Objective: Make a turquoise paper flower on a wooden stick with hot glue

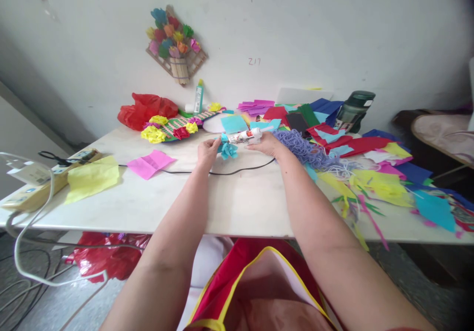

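My left hand [209, 152] is closed in a pinch on a blue crumpled paper flower [228, 150]. In my right hand [267, 143] is a white glue gun [245, 136], its nozzle pointing left and touching or very close to the blue paper; exact contact cannot be made out. The fingers round its handle are partly hidden. A black cord [237, 174] runs left across the table from below my right hand. Behind my left hand lies a craft panel [172, 126] of green backing and pale sticks, bearing yellow, red and purple paper flowers.
Pink paper [151, 164], yellow paper [94, 178] and a power strip [22, 196] lie left on the white table [252, 202]. Purple yarn [305, 148], coloured paper scraps [381, 188] and a dark green bottle [354, 111] occupy the right. A glue bottle [199, 97] stands at the back.
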Demonstrator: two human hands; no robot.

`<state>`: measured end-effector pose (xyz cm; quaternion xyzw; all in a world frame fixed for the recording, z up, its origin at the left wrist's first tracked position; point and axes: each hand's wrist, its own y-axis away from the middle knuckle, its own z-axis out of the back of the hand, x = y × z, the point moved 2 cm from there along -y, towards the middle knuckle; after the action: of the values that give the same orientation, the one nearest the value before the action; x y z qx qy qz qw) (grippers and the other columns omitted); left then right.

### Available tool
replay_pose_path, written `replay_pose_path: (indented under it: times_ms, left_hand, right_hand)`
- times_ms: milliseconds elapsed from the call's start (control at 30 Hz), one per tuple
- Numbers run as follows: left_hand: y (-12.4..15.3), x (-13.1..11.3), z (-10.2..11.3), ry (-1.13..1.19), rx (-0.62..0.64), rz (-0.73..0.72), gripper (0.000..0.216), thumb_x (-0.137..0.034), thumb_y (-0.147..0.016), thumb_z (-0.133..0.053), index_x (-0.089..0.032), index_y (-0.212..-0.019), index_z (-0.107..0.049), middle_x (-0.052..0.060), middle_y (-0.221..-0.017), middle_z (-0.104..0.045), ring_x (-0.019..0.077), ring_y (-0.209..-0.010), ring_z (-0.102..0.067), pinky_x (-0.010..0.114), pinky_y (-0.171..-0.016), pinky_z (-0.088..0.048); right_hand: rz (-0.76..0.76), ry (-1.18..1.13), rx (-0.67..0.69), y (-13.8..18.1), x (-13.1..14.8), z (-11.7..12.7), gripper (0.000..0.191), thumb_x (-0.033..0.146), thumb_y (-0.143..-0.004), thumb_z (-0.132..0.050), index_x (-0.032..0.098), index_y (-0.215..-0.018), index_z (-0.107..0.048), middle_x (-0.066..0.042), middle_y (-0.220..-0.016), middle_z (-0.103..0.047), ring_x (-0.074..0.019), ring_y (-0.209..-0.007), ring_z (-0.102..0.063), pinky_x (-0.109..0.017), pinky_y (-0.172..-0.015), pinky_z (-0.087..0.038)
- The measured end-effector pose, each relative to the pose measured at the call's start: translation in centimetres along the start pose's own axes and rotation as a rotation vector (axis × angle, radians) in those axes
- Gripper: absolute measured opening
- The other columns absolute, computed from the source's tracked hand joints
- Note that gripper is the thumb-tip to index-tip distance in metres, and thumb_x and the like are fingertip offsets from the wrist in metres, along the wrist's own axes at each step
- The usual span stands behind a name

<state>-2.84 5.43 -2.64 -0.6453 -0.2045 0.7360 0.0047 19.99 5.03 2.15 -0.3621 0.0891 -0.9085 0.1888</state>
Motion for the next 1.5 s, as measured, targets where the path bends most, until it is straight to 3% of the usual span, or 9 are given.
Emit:
replay_pose_path:
  times_ms: [333, 633, 900, 1033, 1200, 1400, 1500]
  left_hand:
    - [-0.1, 0.1, 0.0, 0.015, -0.026, 0.003, 0.039, -0.052, -0.071, -0.073, -0.015, -0.061, -0.07, 0.001, -0.05, -0.055, 0.014, -0.056, -0.052, 0.024, -0.052, -0.036]
    - [-0.3, 0.4, 0.3, 0.033, -0.056, 0.036, 0.038, -0.053, -0.07, -0.071, -0.015, -0.067, -0.072, 0.001, -0.056, -0.059, 0.0131, -0.058, -0.052, 0.024, -0.057, -0.04]
    - [-0.5, -0.1, 1.3, 0.029, -0.241, 0.081, 0.037, -0.051, -0.074, -0.067, -0.016, -0.066, -0.07, 0.0, -0.054, -0.057, 0.013, -0.056, -0.051, 0.023, -0.055, -0.039]
    - [-0.4, -0.7, 1.9, 0.072, -0.348, 0.093, 0.037, -0.052, -0.078, -0.064, -0.017, -0.065, -0.066, -0.002, -0.051, -0.05, 0.0122, -0.054, -0.047, 0.023, -0.052, -0.037]
    - [-0.3, -1.1, 2.4, 0.107, -0.428, 0.056, 0.045, -0.058, -0.079, -0.061, -0.018, -0.059, -0.058, -0.002, -0.051, -0.048, 0.0119, -0.056, -0.048, 0.023, -0.053, -0.038]
    - [0.0, -1.6, 2.1, 0.146, -0.375, 0.069, 0.046, -0.061, -0.076, -0.063, -0.017, -0.062, -0.06, -0.001, -0.054, -0.051, 0.0122, -0.059, -0.051, 0.023, -0.056, -0.041]
    - [0.1, -1.8, 1.8, 0.168, -0.319, 0.064, 0.042, -0.057, -0.075, -0.066, -0.017, -0.064, -0.063, -0.001, -0.055, -0.054, 0.0121, -0.059, -0.052, 0.023, -0.058, -0.043]
  right_hand:
    - [-0.025, 0.025, -0.005, -0.2, 0.0, 0.0, 0.029, 0.024, -0.067, -0.079, 0.016, -0.095, -0.078, -0.005, -0.096, -0.078, -0.0234, -0.097, -0.071, -0.03, -0.084, -0.054]
    - [-0.022, -0.143, -0.038, 0.0, -0.1, 0.1, 0.027, 0.023, -0.065, -0.077, 0.016, -0.09, -0.077, -0.001, -0.088, -0.076, -0.0214, -0.092, -0.071, -0.031, -0.084, -0.054]
    - [-0.049, -0.241, -0.072, 0.1, -0.3, 0.1, 0.029, 0.026, -0.064, -0.076, 0.013, -0.09, -0.075, -0.003, -0.086, -0.075, -0.0215, -0.089, -0.07, -0.031, -0.084, -0.053]
    - [-0.046, -0.129, -0.053, 0.1, -0.4, 0.1, 0.029, 0.026, -0.067, -0.076, 0.016, -0.093, -0.075, -0.003, -0.092, -0.075, -0.0218, -0.094, -0.069, -0.031, -0.086, -0.052]
    - [-0.004, 0.179, -0.001, 0.5, 0.2, 0.1, 0.038, 0.033, -0.07, -0.074, 0.021, -0.106, -0.074, -0.002, -0.102, -0.076, -0.0226, -0.096, -0.068, -0.029, -0.082, -0.05]
    - [0.029, 0.416, 0.132, 0.6, 0.7, -1.3, 0.046, 0.033, -0.08, -0.064, 0.028, -0.125, -0.069, -0.004, -0.119, -0.074, -0.0247, -0.107, -0.067, -0.028, -0.086, -0.049]
    - [0.064, 0.469, 0.202, 0.4, 0.5, -2.4, 0.052, 0.023, -0.081, -0.06, 0.028, -0.133, -0.063, -0.005, -0.131, -0.068, -0.0257, -0.118, -0.063, -0.029, -0.092, -0.049]
